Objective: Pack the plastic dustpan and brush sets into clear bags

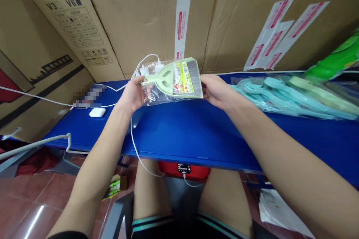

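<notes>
A pale green hand brush and dustpan set (164, 81) with grey bristles and a yellow label lies sideways in a clear plastic bag, just above the blue table (174, 130). My left hand (135, 93) is closed around the handle end and the loose film there. At the bristle end, my right hand (214, 90) grips the edge of the bag, its fingertips partly hidden behind it. To the right of my right hand lie several bagged turquoise and light green plastic pieces (291, 95), with handles like the one I hold.
Cardboard boxes (148, 22) wall off the table's back edge. White chargers (151, 69) and cables sit behind the set. An earbud case (97, 112) lies at left. A green packet (335, 58) leans at right. A lit phone (183, 168) rests below the table edge.
</notes>
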`<action>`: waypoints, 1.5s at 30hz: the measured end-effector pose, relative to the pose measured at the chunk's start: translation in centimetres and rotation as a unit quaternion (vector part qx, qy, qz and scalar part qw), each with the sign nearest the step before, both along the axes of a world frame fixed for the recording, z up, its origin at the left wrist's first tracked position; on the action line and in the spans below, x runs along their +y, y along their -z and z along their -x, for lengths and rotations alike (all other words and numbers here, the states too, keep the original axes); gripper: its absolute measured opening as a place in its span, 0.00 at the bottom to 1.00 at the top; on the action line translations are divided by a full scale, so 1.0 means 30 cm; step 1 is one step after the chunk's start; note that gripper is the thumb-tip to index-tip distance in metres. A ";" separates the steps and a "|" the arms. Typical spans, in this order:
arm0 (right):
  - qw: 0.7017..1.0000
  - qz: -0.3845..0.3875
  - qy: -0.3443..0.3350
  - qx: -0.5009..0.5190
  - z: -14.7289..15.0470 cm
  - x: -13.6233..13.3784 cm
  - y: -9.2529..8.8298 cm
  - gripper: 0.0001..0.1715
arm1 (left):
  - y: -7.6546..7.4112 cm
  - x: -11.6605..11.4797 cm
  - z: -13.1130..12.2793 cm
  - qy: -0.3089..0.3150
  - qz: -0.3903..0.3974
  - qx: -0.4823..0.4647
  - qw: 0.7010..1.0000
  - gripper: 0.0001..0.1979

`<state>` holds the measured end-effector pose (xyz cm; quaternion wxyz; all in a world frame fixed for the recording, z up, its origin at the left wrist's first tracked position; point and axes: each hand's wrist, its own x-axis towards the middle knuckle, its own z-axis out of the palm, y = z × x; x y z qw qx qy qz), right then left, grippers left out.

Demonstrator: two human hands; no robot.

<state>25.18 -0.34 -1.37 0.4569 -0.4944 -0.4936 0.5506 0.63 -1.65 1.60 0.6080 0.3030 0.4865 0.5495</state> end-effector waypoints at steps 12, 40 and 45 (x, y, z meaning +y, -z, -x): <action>0.994 -0.045 0.088 0.044 -0.025 0.006 -0.001 0.06 | 0.030 0.022 0.031 -0.039 -0.038 -0.027 0.998 0.11; 0.984 -0.028 0.169 0.044 0.021 -0.040 -0.081 0.11 | -0.002 -0.018 -0.013 -0.028 -0.011 -0.068 0.997 0.14; 0.978 -0.023 0.195 0.064 0.024 -0.042 -0.088 0.13 | -0.002 -0.023 -0.015 -0.019 -0.019 -0.082 0.996 0.14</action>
